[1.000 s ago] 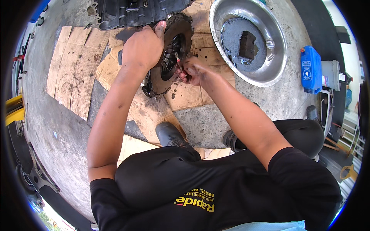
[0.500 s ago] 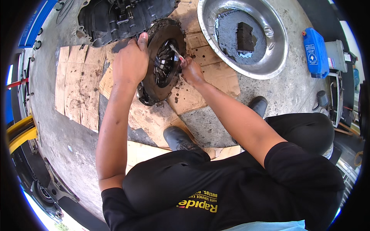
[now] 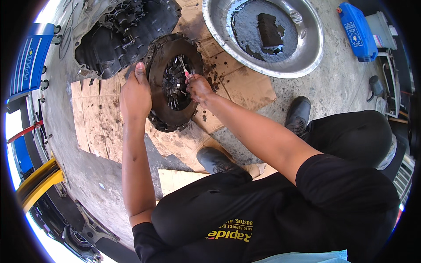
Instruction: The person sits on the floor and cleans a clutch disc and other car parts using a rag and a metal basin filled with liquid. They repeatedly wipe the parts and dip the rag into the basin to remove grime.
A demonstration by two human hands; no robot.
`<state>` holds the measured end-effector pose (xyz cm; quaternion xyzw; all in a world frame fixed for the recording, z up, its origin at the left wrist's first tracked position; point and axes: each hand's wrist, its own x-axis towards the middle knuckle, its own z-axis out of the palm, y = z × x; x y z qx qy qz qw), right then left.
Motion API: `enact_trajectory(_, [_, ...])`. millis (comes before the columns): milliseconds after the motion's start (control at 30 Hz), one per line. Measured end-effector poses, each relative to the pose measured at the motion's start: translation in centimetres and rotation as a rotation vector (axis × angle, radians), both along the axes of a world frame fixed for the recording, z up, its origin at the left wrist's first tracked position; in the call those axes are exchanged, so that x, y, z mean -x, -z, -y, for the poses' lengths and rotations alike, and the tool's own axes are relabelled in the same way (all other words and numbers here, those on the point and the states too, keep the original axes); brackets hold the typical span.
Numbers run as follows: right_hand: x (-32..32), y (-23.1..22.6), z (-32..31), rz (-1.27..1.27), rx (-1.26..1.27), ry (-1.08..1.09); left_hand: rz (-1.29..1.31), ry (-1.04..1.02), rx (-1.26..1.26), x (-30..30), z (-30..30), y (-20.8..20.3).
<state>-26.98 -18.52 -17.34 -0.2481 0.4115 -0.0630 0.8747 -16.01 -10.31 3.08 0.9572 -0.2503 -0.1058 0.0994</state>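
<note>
A round clutch pressure plate [image 3: 161, 103], dark and grimy with a ring of spring fingers in its middle, stands tilted over the cardboard. My left hand [image 3: 135, 94] is closed on its left rim, thumb up, with the other fingers partly hidden behind it. In my right hand [image 3: 199, 89] is a slim tool [image 3: 184, 68] with a reddish handle and a pale metal shaft. Its tip reaches into the plate's centre opening, at the upper spring fingers. Whether the tip touches them is hard to tell.
A large gearbox housing [image 3: 107, 55] lies just beyond the plate. Stained cardboard [image 3: 250, 90] covers the floor under the work. At far right are a metal basin [image 3: 313, 52] with dark liquid and a black block [image 3: 269, 30], and a blue jug [image 3: 357, 33]. My boots flank the near side.
The whole view has shifted, so the gearbox housing shows more fully. The plate's face has turned more toward me, and both hands keep their holds. The tool remains in the centre opening.
</note>
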Motion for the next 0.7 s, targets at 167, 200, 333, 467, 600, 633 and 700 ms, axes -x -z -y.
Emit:
enact_trajectory(167, [-0.9,-4.3,-1.0,0.442,-0.582,0.013,-0.032,-0.013,0.048,-0.6,-0.7,0.4])
enact_trajectory(200, [-1.2,-4.6,-1.5,0.582,-0.709,0.061,-0.03,-0.013,0.053,-0.5,-0.6,0.4])
enact_trajectory(333, [-2.6,-6.5,-2.1,0.494,-0.582,0.021,-0.04,-0.029,0.083,0.1,-0.7,0.1])
enact_trajectory(467, [-2.2,-8.6,-2.3,0.341,-0.4,-0.113,-0.052,-0.045,0.11,-0.7,-1.4,0.7])
enact_trajectory(600, [-1.3,-7.4,-2.6,0.344,-0.179,-0.315,-0.028,-0.058,0.11,-1.0,-1.7,1.1])
enact_trajectory(633, [-1.2,-6.7,-2.7,0.327,-0.075,-0.375,-0.04,-0.06,0.114,-0.8,-1.4,0.7])
enact_trajectory(700, [-0.5,-5.7,-2.9,0.326,0.039,-0.453,-0.052,-0.062,0.134,-0.9,-1.3,0.8])
